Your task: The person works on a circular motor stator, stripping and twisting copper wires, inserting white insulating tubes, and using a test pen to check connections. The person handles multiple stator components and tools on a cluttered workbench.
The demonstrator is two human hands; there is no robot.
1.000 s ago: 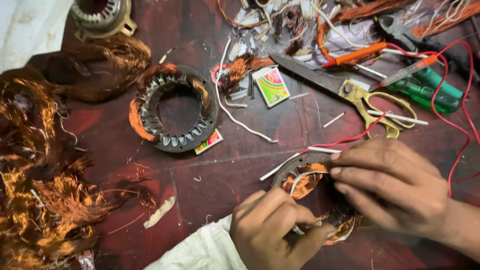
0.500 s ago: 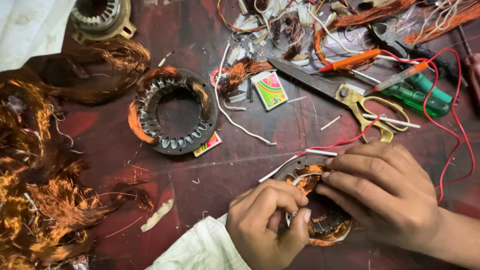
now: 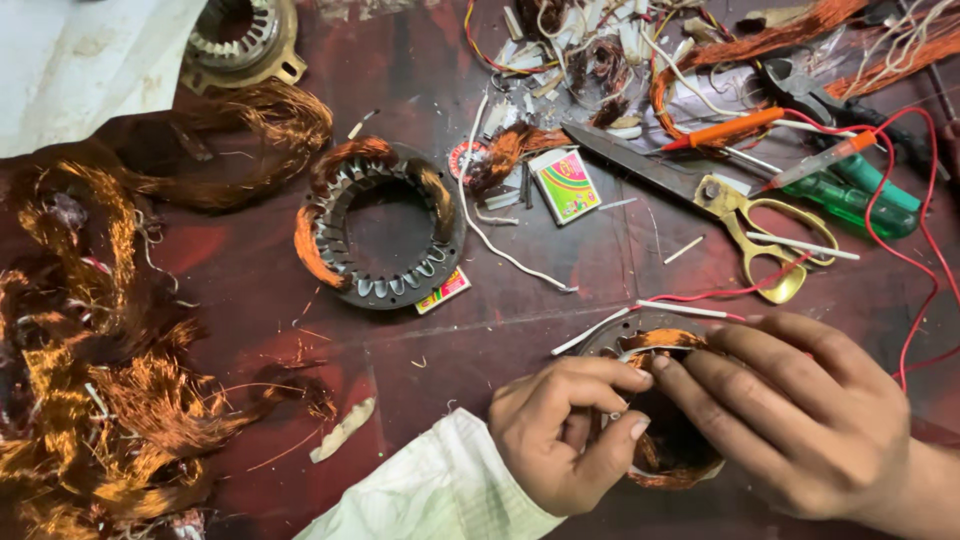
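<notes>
Both hands on a stator [image 3: 655, 440] (copper-wound, mostly hidden), which lies on the table [image 3: 520, 320] below the scissors [image 3: 720, 195]. Left hand [image 3: 565, 435] pinches its near rim, fingers curled shut. Right hand [image 3: 790, 410] covers its far side, fingertips pressed on the winding.

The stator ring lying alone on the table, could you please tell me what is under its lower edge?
A small red and yellow packet sticks out from under the stator ring. How far it runs beneath is covered. Through the ring's open middle only the dark red table shows.
</notes>
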